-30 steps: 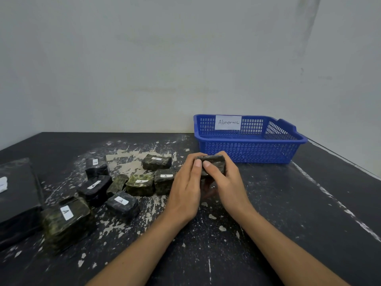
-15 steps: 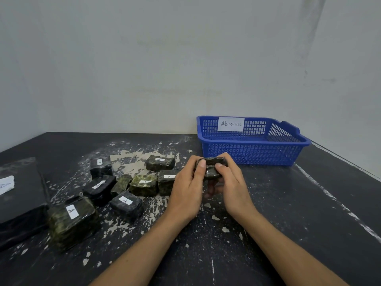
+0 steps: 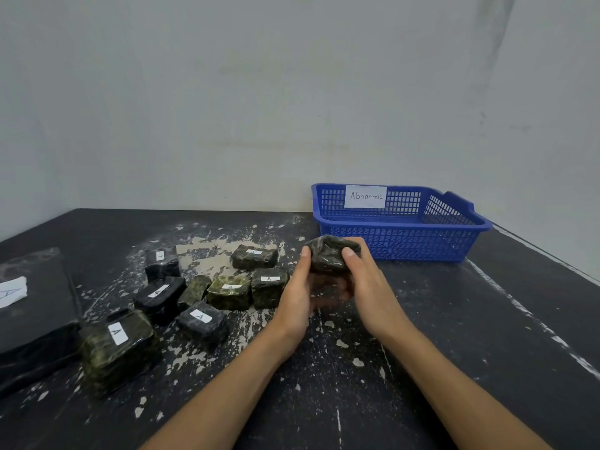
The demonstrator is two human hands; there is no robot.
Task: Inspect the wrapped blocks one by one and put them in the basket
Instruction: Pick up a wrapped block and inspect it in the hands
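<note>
The black tabletop (image 3: 487, 336), its paint flaking in pale patches, is carrying everything, and any block that slips would be landing on that hard surface. The blue basket (image 3: 422, 245) is sitting at the far edge toward the right corner, wearing a paper label (image 3: 365, 196) reading "Abnormal". Its front wall is standing between the hands and its floor, so a low, hurried pass is risking a knock against the rim. A flat black wrapped slab (image 3: 32, 319) is lying at the left edge, with a large green wrapped block (image 3: 120, 349) just beside it. The smaller labelled blocks (image 3: 229, 292) are clustering mid-table, just left of the left hand (image 3: 297, 297), near enough that a swinging wrist could be scattering them. That hand and the right hand (image 3: 367, 287) are together gripping one dark wrapped block (image 3: 331, 256), holding it up off the tabletop just in front of the basket. Both thumbs (image 3: 349, 253) are pressing on its upper face, and the fingers beneath are blurring. The film is looking glossy, so I judge the grip is likely turning slippery during rotation, and a face left unchecked would be defeating the inspection.
</note>
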